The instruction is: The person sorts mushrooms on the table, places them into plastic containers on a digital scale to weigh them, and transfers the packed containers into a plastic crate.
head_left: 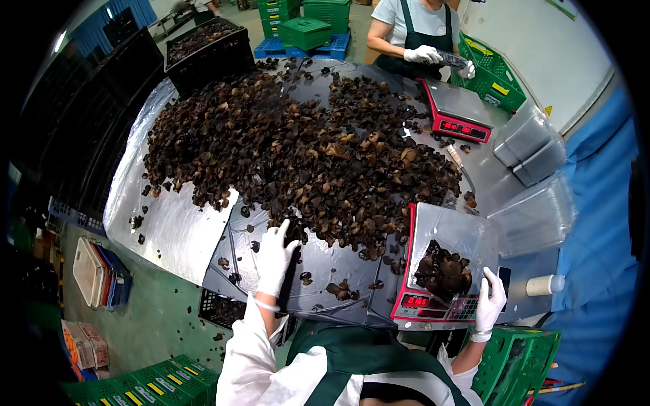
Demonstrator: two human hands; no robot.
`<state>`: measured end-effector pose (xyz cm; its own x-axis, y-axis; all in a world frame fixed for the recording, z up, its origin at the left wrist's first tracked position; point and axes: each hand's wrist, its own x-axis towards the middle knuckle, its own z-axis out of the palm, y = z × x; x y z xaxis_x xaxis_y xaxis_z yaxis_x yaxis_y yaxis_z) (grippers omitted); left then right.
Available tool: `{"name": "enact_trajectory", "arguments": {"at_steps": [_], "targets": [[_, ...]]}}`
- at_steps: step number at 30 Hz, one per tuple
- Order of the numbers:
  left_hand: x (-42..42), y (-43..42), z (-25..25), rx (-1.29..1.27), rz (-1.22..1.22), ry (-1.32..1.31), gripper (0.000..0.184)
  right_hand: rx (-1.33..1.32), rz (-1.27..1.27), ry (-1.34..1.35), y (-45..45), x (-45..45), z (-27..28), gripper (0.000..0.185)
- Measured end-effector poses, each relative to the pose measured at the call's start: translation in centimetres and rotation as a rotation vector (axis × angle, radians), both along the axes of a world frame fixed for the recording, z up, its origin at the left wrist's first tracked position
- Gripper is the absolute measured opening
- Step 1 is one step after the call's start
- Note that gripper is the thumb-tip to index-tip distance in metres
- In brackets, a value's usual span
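Observation:
My left hand, in a white glove, reaches over the table at the near edge of a big heap of dark brown wood ear mushrooms. Its fingers are stretched out and apart, with nothing seen in them. A red scale with lit red digits stands at the right. On its plate sits a small heap of wood ear mushrooms, apparently in a clear plastic box whose edges are hard to make out. Beside the scale's right side is my right hand, also gloved, fingers extended and apart from the mushrooms.
Opposite, a co-worker's gloved hands hold a dark-looking box by a second red scale. Stacked clear plastic boxes, a white bottle and a brush lie rightward. A black crate of mushrooms stands far left.

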<state>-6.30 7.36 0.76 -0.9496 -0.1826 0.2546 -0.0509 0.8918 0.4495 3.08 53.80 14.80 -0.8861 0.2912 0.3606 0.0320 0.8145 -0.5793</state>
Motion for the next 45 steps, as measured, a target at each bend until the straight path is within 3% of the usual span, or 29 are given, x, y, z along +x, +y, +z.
{"name": "enact_trajectory", "arguments": {"at_steps": [4,5,7,10,11,13,15,17,19,23,27,29,31,33,37,40,45], "targets": [[-1.8,-0.6,-3.9,0.141,-0.029,0.195,0.011,-0.006,-0.021,0.009,-1.2,0.7,0.9,0.023],[-1.4,-0.7,-4.3,0.34,-0.001,0.237,0.011,-0.005,-0.036,0.01,-1.1,1.1,0.7,0.023],[0.0,0.4,1.8,1.244,0.137,-0.202,0.011,-0.018,-0.069,0.01,-0.7,2.1,0.2,0.023],[1.0,2.1,3.3,1.546,-0.158,-0.195,0.018,0.021,-0.089,0.003,-0.7,3.1,0.2,0.022],[1.1,2.9,3.3,1.84,-0.247,-0.22,0.022,0.02,-0.093,-0.001,-0.6,3.3,0.2,0.022],[0.4,4.7,3.3,1.825,-0.453,-0.318,0.023,-0.026,-0.136,0.006,-1.6,3.4,1.0,0.02],[-0.4,8.2,5.4,1.362,-0.521,-0.41,0.018,0.05,-0.137,0.037,-1.5,3.7,0.7,0.019],[-0.4,12.6,7.8,1.269,-0.593,-0.48,0.015,0.04,-0.154,0.001,-1.7,4.1,1.0,0.019],[-0.3,17.0,7.8,1.161,-0.651,-0.454,0.015,0.016,-0.158,0.026,-1.5,4.5,0.8,0.019],[0.1,23.5,9.9,0.719,-0.932,-0.104,0.014,-0.01,-0.197,0.031,-0.6,6.0,0.1,0.021],[-0.3,25.7,10.8,0.42,-1.024,-0.011,0.013,0.017,-0.221,0.08,0.8,7.3,-0.8,0.021],[0.1,24.7,11.6,0.462,-1.002,-0.008,0.013,0.049,-0.215,0.095,1.5,8.0,-1.2,0.021],[0.3,22.7,12.7,0.732,-0.94,-0.135,0.009,0.016,-0.242,0.079,1.9,8.4,-1.1,0.021],[0.0,20.8,11.2,1.092,-0.695,-0.258,0.007,-0.021,-0.264,0.063,2.2,8.4,-1.0,0.021],[-0.3,16.6,9.9,1.159,-0.325,-0.293,0.009,-0.131,-0.171,0.104,2.5,6.8,-0.9,0.022],[0.3,15.5,8.6,1.143,-0.324,-0.233,0.012,-0.306,-0.176,0.08,2.2,4.4,-0.7,0.021],[0.7,15.0,7.8,1.095,-0.29,-0.228,0.02,-0.472,-0.094,0.181,2.7,-0.2,-2.6,0.035]]}}
